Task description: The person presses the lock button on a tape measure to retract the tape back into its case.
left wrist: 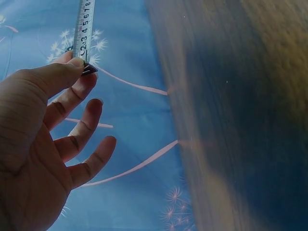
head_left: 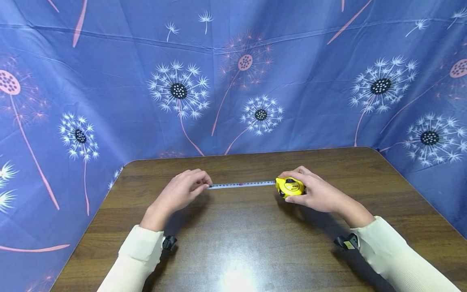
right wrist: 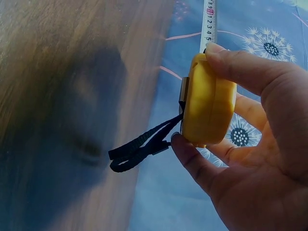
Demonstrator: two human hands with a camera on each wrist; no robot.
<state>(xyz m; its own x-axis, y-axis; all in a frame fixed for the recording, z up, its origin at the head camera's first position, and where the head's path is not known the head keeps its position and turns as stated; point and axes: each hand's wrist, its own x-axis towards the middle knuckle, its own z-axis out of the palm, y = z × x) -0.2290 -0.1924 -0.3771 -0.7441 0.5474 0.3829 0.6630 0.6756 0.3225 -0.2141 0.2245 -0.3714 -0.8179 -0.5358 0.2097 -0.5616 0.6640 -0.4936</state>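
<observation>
A yellow tape measure (head_left: pixel 290 187) is gripped in my right hand (head_left: pixel 317 192), above the right half of the table. Its printed blade (head_left: pixel 240 185) stretches out to the left, nearly level, in the head view. At the far end, my left hand (head_left: pixel 182 190) pinches the dark end hook (left wrist: pixel 89 70) between thumb and forefinger; the other fingers are spread apart in the left wrist view. From the yellow case (right wrist: pixel 209 103) hangs a black wrist strap (right wrist: pixel 144 142), next to a metal clip (right wrist: pixel 183 91). Part of the case's far side is hidden by my right hand.
A brown wood-grain table (head_left: pixel 233 227) lies beneath both hands, with a bright glare near its front. Behind it and at both sides hangs a blue cloth (head_left: pixel 219 81) printed with dandelions. Each wrist wears a small black device (head_left: pixel 169 242).
</observation>
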